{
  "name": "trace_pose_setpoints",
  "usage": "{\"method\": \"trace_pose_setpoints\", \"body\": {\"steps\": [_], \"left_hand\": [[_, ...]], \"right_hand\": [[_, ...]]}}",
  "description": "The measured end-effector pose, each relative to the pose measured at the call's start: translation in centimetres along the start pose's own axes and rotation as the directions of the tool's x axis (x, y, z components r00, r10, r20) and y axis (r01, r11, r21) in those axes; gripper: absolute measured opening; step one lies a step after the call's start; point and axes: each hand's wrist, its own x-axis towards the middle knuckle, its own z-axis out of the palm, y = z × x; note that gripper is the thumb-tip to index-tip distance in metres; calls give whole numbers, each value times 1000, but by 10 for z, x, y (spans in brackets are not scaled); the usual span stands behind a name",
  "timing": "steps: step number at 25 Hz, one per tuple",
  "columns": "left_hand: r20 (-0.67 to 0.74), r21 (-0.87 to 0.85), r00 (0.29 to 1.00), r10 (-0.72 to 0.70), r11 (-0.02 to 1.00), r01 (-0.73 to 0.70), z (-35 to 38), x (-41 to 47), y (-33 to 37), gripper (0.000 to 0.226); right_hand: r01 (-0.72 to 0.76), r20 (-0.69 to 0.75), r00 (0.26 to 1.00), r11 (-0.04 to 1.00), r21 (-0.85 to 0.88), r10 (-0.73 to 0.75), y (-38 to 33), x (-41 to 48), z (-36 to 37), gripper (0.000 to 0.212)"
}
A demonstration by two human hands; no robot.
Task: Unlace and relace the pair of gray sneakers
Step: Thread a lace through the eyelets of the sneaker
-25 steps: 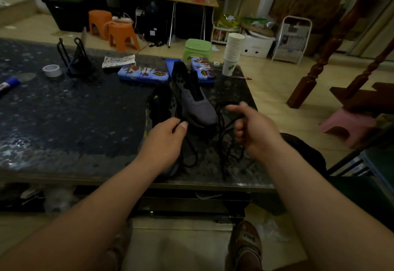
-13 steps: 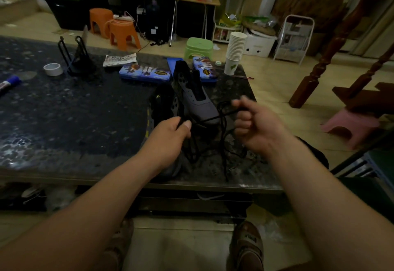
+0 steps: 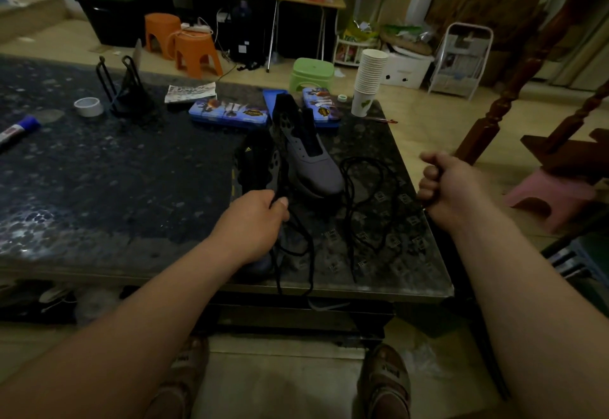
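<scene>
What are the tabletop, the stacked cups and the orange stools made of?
The tabletop looks like dark speckled polished stone, perhaps under glass: it reflects light and its near edge looks clear. The stacked cups seem paper: thin, matte white, nested rims. The orange stools look like moulded plastic: uniform colour, smooth rounded legs.

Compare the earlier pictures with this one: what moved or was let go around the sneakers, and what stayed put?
The right hand swung rightwards, away from the sneakers, fist apparently still gripping the black lace, which was taut and now lies in slack loops on the table. The left hand stayed on the nearer sneaker, pinching the lace. The gray sneaker did not move.
</scene>
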Motion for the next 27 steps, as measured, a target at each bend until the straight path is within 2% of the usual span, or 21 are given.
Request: {"method": "trace_pose_setpoints", "body": {"steps": [2,4,6,8,9,11,15,19,21,22,23,25,26,27], "left_hand": [[23,194,993,113,974,-115,2,-1,13,30],[-3,344,983,183,923,-171,-3,0,27,24],[-10,335,967,256,912,-238,-10,4,38,19],[20,256,921,389,889,-380,-12,5,43,13],[31,210,895,446,872,-442,-12,4,44,15],[40,137,891,453,880,-454,-13,4,41,20],[125,104,954,272,953,-285,-46,10,20,26],[163,30,969,184,981,-192,-68,1,-2,29],[192,119,956,222,962,-247,-59,-2,-5,25],[201,136,947,251,950,-281,-54,-2,-5,22],[203,101,937,285,945,-310,-50,-2,-2,18],[130,-178,942,310,942,-285,-48,-2,10,16],[48,-394,960,276,888,-236,-51,-2,17,18],[-25,-617,980,198,768,-171,-57,-2,21,21]], "right_hand": [[158,144,983,927,-341,-114,7,-20,19,38],[334,287,936,769,-544,-203,15,-41,38,34],[497,435,859,645,-581,-270,24,-56,50,29],[572,593,771,663,-484,-232,39,-66,56,30],[551,641,747,703,-450,-175,47,-69,60,31],[508,669,738,721,-470,-84,57,-68,64,31],[535,565,813,567,-626,-144,48,-45,54,37],[574,586,806,356,-738,-84,44,-38,44,36],[639,611,766,136,-757,-199,45,-37,49,33],[667,619,729,99,-738,-294,43,-43,55,31],[700,621,699,161,-695,-354,41,-52,62,29],[707,655,687,499,-502,-315,41,-70,79,30],[623,674,702,655,-427,-228,45,-79,86,31],[515,683,720,756,-404,-126,50,-85,90,33]]}}
